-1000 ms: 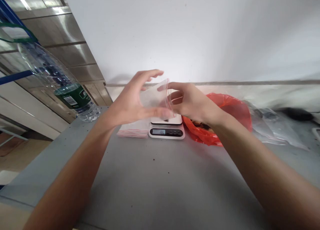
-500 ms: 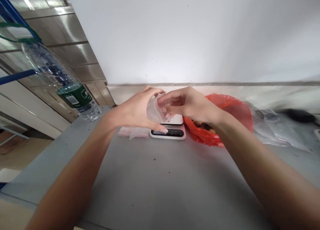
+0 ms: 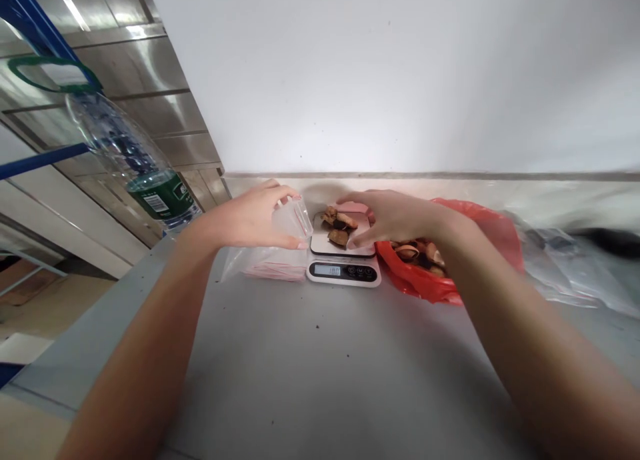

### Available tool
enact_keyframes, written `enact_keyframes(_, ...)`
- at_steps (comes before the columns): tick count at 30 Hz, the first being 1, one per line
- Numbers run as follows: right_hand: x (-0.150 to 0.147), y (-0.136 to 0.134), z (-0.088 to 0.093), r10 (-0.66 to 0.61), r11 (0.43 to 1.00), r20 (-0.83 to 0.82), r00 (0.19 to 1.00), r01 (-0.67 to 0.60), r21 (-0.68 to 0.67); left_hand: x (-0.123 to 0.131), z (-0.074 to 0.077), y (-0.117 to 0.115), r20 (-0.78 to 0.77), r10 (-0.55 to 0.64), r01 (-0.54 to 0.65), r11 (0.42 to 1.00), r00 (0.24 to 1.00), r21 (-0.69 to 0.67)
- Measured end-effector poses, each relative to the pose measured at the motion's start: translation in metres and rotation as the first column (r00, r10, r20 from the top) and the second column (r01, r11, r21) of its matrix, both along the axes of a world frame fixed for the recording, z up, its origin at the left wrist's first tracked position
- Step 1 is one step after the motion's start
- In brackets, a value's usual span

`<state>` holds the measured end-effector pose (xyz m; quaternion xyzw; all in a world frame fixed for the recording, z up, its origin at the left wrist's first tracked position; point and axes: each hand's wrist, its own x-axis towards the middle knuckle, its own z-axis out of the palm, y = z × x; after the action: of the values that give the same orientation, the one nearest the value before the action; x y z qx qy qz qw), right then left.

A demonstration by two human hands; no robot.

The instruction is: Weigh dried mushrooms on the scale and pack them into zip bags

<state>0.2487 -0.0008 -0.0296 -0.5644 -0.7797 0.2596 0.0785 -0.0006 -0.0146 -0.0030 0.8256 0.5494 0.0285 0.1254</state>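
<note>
My left hand holds a small clear zip-lock bag between thumb and fingers, its mouth facing right. Just right of it, brown dried chunks rest on the plate of a white digital kitchen scale, whose display seems to read 18.0. My right hand reaches over the right side of the plate, thumb and fingers spread around the chunks. Its thumb tip is close to the front chunk; whether they touch I cannot tell. Beneath my right wrist sits a red plastic bag with more brown pieces inside.
A stack of clear bags with red seals lies left of the scale. More clear plastic bags lie at the right, near a dark object. A large bottle with a green label stands at the left edge. A white wall rises behind.
My right hand has come out of the small bag's mouth and down to the scale. My left hand has shifted left with the bag, uncovering the chunks and display.
</note>
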Motion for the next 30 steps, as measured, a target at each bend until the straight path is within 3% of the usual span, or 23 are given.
enact_keyframes(8,-0.028,0.019,-0.023,0.116,0.992,0.115,0.987,-0.122,0.042,0.002,-0.003,0.001,0.005,0.018,-0.018,0.999,1.000,-0.030)
enact_keyframes(14,-0.022,0.019,-0.029,0.130,0.991,0.024,0.991,-0.131,0.031,0.005,-0.004,0.000,-0.027,0.013,-0.014,0.999,1.000,-0.048)
enact_keyframes(19,-0.013,0.013,-0.030,0.162,0.983,-0.049,0.986,-0.156,0.100,0.008,-0.008,0.001,-0.026,0.014,-0.016,0.997,1.000,-0.072)
enact_keyframes(25,-0.002,0.011,-0.035,0.108,0.994,-0.255,0.961,-0.106,0.023,0.009,-0.021,0.006,-0.003,-0.069,0.068,0.995,0.998,-0.073)
enact_keyframes(30,0.013,0.003,-0.023,0.114,0.976,-0.518,0.848,-0.193,-0.102,0.016,-0.026,0.009,0.022,-0.096,0.097,0.992,0.995,-0.082)
